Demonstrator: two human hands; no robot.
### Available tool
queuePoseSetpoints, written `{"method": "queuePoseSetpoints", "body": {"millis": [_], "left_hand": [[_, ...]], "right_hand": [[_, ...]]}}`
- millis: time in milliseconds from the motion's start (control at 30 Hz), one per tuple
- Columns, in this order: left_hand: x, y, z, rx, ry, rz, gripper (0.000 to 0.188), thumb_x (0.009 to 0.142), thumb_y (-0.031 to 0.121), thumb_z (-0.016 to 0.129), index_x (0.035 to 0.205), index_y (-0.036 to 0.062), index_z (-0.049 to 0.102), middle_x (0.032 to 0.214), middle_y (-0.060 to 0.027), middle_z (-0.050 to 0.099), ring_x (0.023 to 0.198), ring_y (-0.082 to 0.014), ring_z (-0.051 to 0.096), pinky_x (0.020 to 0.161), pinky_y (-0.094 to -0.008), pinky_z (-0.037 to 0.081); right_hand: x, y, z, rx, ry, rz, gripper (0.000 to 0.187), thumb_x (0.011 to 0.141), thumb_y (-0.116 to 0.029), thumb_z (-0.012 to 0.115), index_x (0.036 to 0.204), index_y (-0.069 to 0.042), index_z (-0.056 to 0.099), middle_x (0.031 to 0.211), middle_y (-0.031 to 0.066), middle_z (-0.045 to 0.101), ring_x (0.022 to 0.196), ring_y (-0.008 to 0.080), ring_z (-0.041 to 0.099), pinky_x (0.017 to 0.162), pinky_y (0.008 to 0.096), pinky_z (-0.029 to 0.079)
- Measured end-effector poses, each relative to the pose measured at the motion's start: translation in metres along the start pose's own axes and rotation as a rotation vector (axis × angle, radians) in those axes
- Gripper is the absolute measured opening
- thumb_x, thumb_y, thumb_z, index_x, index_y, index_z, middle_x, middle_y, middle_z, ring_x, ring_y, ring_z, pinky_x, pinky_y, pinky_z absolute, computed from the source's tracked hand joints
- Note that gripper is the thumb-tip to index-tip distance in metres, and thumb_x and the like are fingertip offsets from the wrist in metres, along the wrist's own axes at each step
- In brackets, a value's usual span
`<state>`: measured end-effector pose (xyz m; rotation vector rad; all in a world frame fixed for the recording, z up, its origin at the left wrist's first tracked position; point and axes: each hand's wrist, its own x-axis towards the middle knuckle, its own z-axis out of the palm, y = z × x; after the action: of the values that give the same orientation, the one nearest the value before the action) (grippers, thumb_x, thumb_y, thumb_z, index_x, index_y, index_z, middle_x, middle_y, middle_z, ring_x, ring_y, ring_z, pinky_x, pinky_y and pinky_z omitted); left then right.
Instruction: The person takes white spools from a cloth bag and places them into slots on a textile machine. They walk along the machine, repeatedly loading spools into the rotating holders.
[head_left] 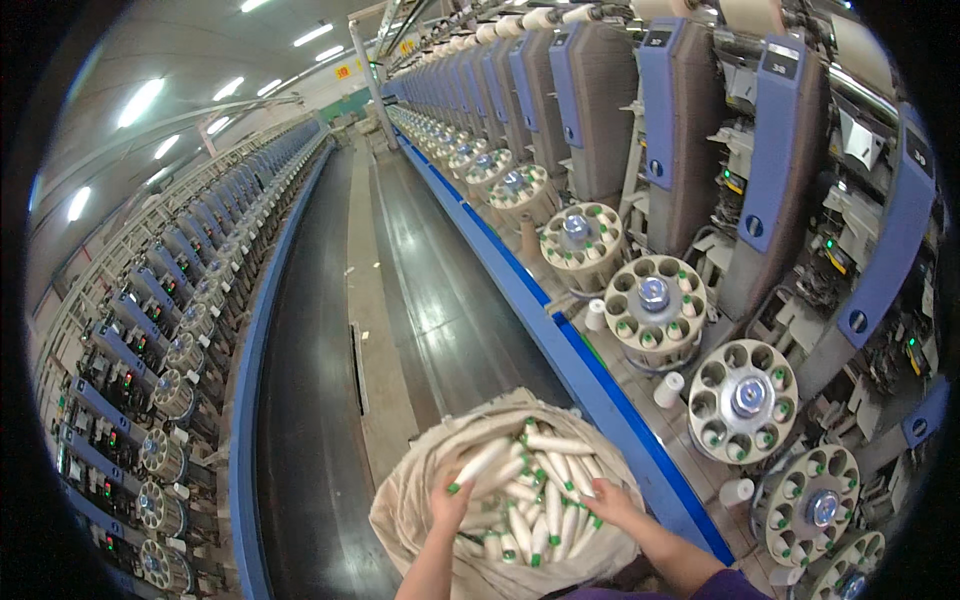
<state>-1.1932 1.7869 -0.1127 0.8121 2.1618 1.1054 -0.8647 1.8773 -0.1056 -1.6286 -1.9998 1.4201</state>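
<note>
A beige cloth sack [420, 463] stands open in front of me, heaped with white yarn bobbins [553, 508] that have green ends. Over the sack's left side my left hand [449, 503] is closed around the lower end of a slanted yarn bobbin [484, 461]; its green tip shows by my fingers. At the right side of the heap, my right hand [614, 500] has its fingers bent round a bobbin among the others. Those fingers partly cover what they grip.
To my right runs a row of winding machines with blue panels [774, 150] and round bobbin magazines [747, 400], several holding green-tipped bobbins. A blue rail [590, 380] edges that side. A similar machine row [160, 310] lines the left. The dark, shiny aisle floor [450, 310] stretches ahead.
</note>
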Motion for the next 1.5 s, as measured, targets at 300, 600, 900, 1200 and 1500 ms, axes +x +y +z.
{"method": "queuePoseSetpoints", "body": {"millis": [300,600,900,1200,1500], "left_hand": [[-0.018,0.042,-0.072,-0.877,0.069,-0.199,0.018,0.086,0.019,0.053,0.080,0.0030,0.051,0.068,-0.0119,0.057,0.056,-0.0243,0.057,0.050,-0.0367,0.049],[-0.027,0.080,0.018,0.311,-0.403,0.530,0.033,0.078,0.027,0.069,0.107,0.0115,0.066,0.108,-0.0147,0.066,0.093,-0.0329,0.065,0.080,-0.0410,0.052],[-0.024,0.131,0.074,0.693,-0.983,0.950,0.048,0.074,0.023,0.066,0.121,0.0170,0.058,0.118,-0.0132,0.060,0.098,-0.0328,0.062,0.079,-0.0451,0.052],[0.030,0.166,0.047,-0.291,-0.729,0.040,0.050,0.083,0.028,0.070,0.122,0.0006,0.054,0.099,-0.0144,0.065,0.087,-0.0236,0.064,0.075,-0.0335,0.052],[-0.004,0.138,0.005,-1.450,-0.722,-0.392,0.056,0.090,0.042,0.058,0.129,0.0035,0.050,0.121,-0.0172,0.059,0.110,-0.0332,0.057,0.095,-0.0488,0.046]], "right_hand": [[0.080,-0.029,0.100,-0.156,0.158,0.278,0.054,0.094,-0.041,0.046,0.129,0.000,0.039,0.131,0.0293,0.046,0.114,0.0451,0.052,0.094,0.0508,0.043],[0.030,-0.043,0.039,-0.297,0.008,0.116,0.050,0.095,-0.039,0.046,0.133,-0.006,0.043,0.120,0.0221,0.058,0.108,0.0407,0.057,0.090,0.0481,0.045],[-0.057,-0.074,-0.060,-0.299,-0.353,-0.094,0.050,0.095,-0.047,0.050,0.127,-0.009,0.047,0.094,0.0155,0.066,0.065,0.0265,0.062,0.059,0.0346,0.050],[-0.042,-0.024,-0.117,1.582,0.142,-0.244,0.035,0.099,-0.028,0.049,0.128,-0.011,0.039,0.117,0.0140,0.058,0.091,0.0296,0.062,0.072,0.0504,0.055],[0.054,-0.167,-0.022,0.983,-0.232,-0.431,0.032,0.096,-0.012,0.051,0.127,-0.007,0.043,0.135,0.0151,0.047,0.125,0.0305,0.047,0.099,0.0512,0.046]]}}
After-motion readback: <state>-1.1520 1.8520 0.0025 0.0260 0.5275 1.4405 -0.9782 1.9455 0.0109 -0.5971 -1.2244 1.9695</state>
